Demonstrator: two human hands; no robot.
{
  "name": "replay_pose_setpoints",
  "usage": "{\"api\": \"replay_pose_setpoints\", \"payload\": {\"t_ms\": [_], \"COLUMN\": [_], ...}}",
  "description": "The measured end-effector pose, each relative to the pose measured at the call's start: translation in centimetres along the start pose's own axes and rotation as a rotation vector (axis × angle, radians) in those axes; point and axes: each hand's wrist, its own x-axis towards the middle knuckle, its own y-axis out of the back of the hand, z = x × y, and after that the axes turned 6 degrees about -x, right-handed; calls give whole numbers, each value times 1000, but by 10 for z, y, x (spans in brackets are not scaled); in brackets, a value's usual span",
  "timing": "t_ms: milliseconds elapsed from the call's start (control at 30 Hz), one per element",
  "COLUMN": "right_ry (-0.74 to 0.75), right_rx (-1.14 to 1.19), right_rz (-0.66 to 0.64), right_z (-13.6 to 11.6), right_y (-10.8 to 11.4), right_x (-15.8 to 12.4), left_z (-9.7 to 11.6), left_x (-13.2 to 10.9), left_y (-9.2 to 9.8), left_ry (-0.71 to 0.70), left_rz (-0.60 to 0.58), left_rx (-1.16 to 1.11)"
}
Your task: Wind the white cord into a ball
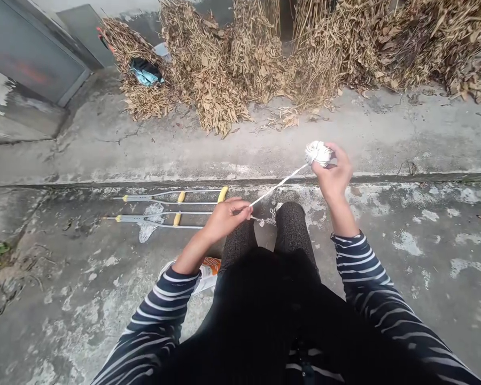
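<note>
A small ball of white yarn (318, 153) sits in my right hand (332, 174), its fingers curled around it. A taut white strand (278, 184) runs down from the ball to my left hand (228, 218), whose fingers pinch it above my knees. A loose tangle of white yarn (269, 216) lies just past my left hand, by my dark patterned trousers (291, 227). Striped sleeves cover both forearms.
A pair of metal crutches (164, 208) with yellow grips lies on the stained concrete (425, 240) left of my knees, over a clear plastic bag (150, 222). Beyond a low concrete step (184, 179) stand bundles of dried leafy stalks (220, 69). A grey metal door (32, 51) is at top left.
</note>
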Motion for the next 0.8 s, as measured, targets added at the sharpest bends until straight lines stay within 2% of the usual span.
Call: {"api": "replay_pose_setpoints", "payload": {"t_ms": [100, 167, 267, 333, 367, 433, 500, 600, 700, 800], "right_ry": [40, 39, 55, 66, 70, 73, 61, -4, -103, -140], "right_rx": [51, 159, 256, 251, 244, 254, 284, 319, 373, 395], "right_rz": [150, 119, -51, -204, -268, -348, -373, -331, -256, -196], "right_z": [-17, -34, -58, -69, -74, -79, -80, -78, -76, -78], "right_y": [9, 17, 25, 22, 18, 8, -3, -13, -13, -6], "right_x": [6, 8, 8, 4, 2, -3, -8, -14, -14, -8], "left_z": [-12, -29, -44, -37, -28, -4, 20, 40, 38, 23], "left_x": [12, 26, 55, 76, 85, 101, 111, 118, 115, 107], "left_y": [1, 2, -3, -11, -16, -30, -44, -61, -69, -68], "left_ry": [32, 98, 207, 192, 144, 4, -92, -102, -77, -59], "left_rz": [-24, 19, 206, 299, 302, 226, 102, -33, -100, -118], "left_rx": [-98, -142, -118, -163, -240, -479, -728, -942, -908, -839]}}
